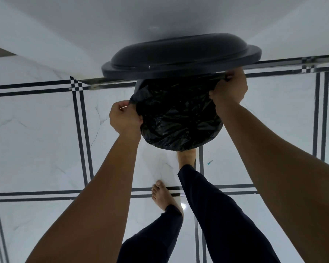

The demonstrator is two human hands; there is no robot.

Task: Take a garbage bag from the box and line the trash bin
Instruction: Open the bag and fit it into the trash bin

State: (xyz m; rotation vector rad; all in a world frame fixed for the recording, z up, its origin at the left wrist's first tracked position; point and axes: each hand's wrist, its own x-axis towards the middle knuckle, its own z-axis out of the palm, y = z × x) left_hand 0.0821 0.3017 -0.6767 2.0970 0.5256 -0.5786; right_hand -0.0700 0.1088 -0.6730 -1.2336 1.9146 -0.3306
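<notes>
Both hands [124, 117] [228, 88] pinch crinkly black bag [179, 118] over round bin.

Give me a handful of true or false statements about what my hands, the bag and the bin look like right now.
1. Both hands grip the black garbage bag. True: the left hand and the right hand each hold its edge.
2. The bin lid is closed. False: it stands raised behind the bag.
3. The bag is white. False: it is black.
4. The right foot is up against the bin's base. True.
5. The floor is carpeted. False: it is pale tile with dark lines.
</notes>
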